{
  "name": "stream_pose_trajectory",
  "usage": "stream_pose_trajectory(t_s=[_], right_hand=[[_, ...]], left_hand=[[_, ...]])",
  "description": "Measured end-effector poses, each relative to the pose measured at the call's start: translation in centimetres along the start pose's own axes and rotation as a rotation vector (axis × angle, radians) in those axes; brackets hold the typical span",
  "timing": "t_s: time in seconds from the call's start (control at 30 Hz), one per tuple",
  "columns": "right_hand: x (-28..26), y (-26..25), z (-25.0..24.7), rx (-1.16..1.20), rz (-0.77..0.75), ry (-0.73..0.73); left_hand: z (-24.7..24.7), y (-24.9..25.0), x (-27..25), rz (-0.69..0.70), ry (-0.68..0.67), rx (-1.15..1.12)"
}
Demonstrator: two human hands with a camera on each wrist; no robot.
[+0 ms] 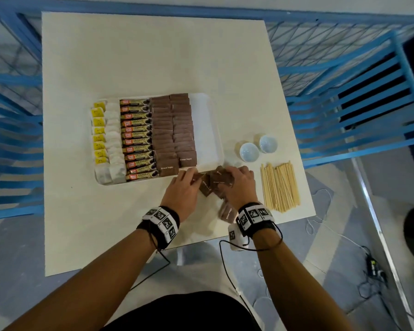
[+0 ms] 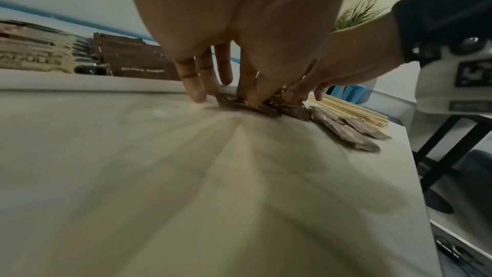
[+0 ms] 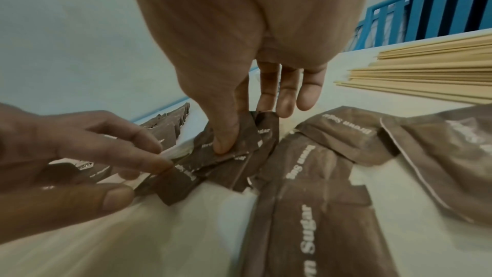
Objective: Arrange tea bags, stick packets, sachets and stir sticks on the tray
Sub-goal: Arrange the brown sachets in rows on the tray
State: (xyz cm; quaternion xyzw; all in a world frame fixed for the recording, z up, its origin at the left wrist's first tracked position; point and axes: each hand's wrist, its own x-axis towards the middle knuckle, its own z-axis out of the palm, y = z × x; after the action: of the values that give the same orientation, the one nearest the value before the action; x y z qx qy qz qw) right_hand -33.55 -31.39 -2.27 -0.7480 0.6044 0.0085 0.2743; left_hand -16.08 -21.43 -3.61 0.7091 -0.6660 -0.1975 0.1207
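- Tray (image 1: 216, 130): white, on the pale table (image 1: 153, 56); far-right strip bare.
- Tea bags (image 1: 105, 137): one column at the tray's left edge, yellow tags outward.
- Stick packets (image 1: 138, 137): one column just right of the tea bags, labels up.
- Brown sugar sachets, placed (image 1: 173, 130): two overlapping columns right of the stick packets.
- Brown sugar sachets, loose (image 1: 212, 182): a jumbled heap on the table, touching the tray's near right corner; a few more (image 1: 227, 212) lie by the right wrist.
- Stir sticks (image 1: 280, 187): a loose bundle on the table right of the heap, none on the tray yet.
- Two small white bowls (image 1: 257, 148): beyond the sticks, apart from the tray.
- Left hand (image 1: 184, 187): thumb and forefinger pinch one sachet at the heap's left edge.
- Right hand (image 1: 237, 185): thumb and fingers pinch a sachet in the middle of the heap (image 3: 234, 134).
- Risk, double pick: sachets overlap and are thin; a pinch may lift two, or drag neighbours off the near table edge.
- Risk, disturbed rows: the heap touches the tray, so pulling sachets towards it could nudge the nearest placed sachets askew.
- Risk, space: only the right strip is bare; further sachet columns could crowd out the stir sticks.
- Risk, sticks: the right wrist works near the bundle; a sideways sweep could scatter it.
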Motion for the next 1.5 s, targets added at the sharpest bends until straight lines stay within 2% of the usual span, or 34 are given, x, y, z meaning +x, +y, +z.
stream_pose_trajectory(t_s=[0.2,0.43,0.57,0.63,0.73,0.93,1.0,1.1,1.13,1.2,1.27,1.33,1.4,1.5], right_hand=[[-0.1,0.9,-0.4,0.008,-0.078,-0.012],[0.7,1.9,-1.3,0.183,-0.010,-0.112],[1.5,1.9,-2.6,0.256,-0.030,-0.098],[1.9,1.8,-3.6,0.289,-0.041,-0.090],[2.4,1.9,-4.7,0.351,-0.061,-0.089],[3.0,-0.4,-6.2,0.552,-0.082,-0.129],[2.9,-1.8,-6.4,0.678,-0.080,-0.195],[3.1,-3.9,-6.0,0.661,-0.150,-0.228],[3.2,-4.5,-5.7,0.645,-0.165,-0.240],[3.2,-5.9,-5.0,0.646,-0.174,-0.282],[3.1,-7.0,-4.3,0.630,-0.194,-0.316],[3.0,-7.9,-3.8,0.576,-0.228,-0.323],[3.1,-8.6,-3.7,0.512,-0.277,-0.327],[2.9,-9.5,-3.7,0.422,-0.350,-0.362]], left_hand=[[1.0,0.9,-0.7,-0.179,0.080,-0.207],[1.0,2.9,0.2,-0.319,0.039,-0.295],[0.9,3.5,1.1,-0.469,-0.005,-0.335],[0.6,3.3,1.3,-0.508,-0.056,-0.288],[-0.1,3.2,1.1,-0.565,-0.062,-0.327],[-2.2,2.3,0.2,-0.730,0.008,-0.524],[-3.0,1.7,0.2,-0.722,0.011,-0.521],[-4.9,1.2,0.4,-0.722,0.077,-0.554],[-5.4,1.1,0.6,-0.753,0.110,-0.654],[-6.6,1.0,0.9,-0.834,0.163,-1.089],[-7.5,0.8,1.0,-0.859,0.162,-1.503],[-8.1,0.4,0.6,-0.865,0.139,-1.771],[-8.5,0.1,0.0,-0.788,0.095,-1.890],[-8.9,-0.2,-0.6,-0.744,0.078,-1.794]])
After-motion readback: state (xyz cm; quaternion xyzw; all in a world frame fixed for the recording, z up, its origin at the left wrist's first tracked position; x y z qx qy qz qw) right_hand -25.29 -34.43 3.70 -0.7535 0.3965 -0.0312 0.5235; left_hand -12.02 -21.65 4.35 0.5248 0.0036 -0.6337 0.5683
